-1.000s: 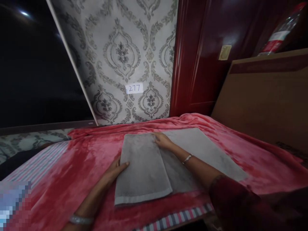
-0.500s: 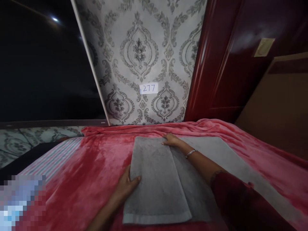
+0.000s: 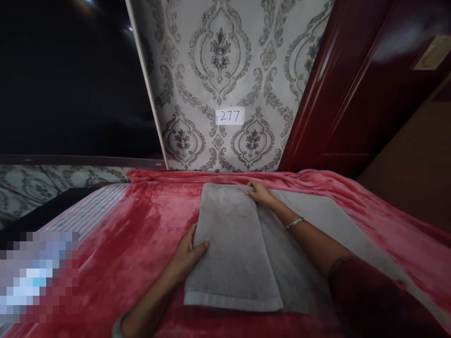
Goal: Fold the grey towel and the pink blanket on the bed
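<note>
A grey towel (image 3: 232,244) lies on a pink-red blanket (image 3: 141,225), its left part folded over onto the middle. My left hand (image 3: 188,251) grips the folded left edge, thumb on top. My right hand (image 3: 260,192) presses flat on the far corner of the folded flap, a bracelet on the wrist. The unfolded right part of the towel (image 3: 327,216) runs out to the right under my forearm.
A patterned grey wall (image 3: 225,70) with a small label reading 277 (image 3: 229,116) stands behind the bed. A dark red wooden panel (image 3: 352,94) rises at right, a dark window at left. Striped bedding (image 3: 91,211) shows at left.
The view has shifted right and down, so the towel sits more central. Both hands stay on the folded flap; the left hand slid slightly nearer along its edge.
</note>
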Available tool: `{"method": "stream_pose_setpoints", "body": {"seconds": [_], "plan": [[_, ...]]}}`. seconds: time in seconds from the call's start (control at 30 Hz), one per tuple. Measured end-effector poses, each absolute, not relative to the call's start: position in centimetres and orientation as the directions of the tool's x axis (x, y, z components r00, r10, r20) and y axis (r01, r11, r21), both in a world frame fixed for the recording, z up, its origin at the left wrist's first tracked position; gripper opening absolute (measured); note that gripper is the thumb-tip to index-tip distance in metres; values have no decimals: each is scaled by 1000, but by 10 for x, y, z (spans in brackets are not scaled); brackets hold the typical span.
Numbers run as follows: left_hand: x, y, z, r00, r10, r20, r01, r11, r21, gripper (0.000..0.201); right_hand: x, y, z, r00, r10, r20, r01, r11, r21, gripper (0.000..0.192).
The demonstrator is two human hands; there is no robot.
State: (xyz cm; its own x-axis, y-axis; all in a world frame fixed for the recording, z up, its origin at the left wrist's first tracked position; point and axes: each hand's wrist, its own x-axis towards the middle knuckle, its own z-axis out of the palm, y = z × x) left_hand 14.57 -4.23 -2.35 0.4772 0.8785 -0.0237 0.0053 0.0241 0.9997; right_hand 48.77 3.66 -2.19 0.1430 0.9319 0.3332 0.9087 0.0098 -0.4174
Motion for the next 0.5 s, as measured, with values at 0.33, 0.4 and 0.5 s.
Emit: {"method": "stream_pose_setpoints", "body": {"seconds": [0.33,0.4,0.5], "plan": [[70,-59,36,250,965,-82,106,57,993,80,425,60,50,33,921,389,886,153,-437,27],[42,-57,39,181,974,-136,126,114,985,82,390,75,44,4,924,383,876,182,-446,29],[6,-47,22,102,980,-173,202,149,968,76,343,87,19,-18,936,351,870,188,-456,31]]}}
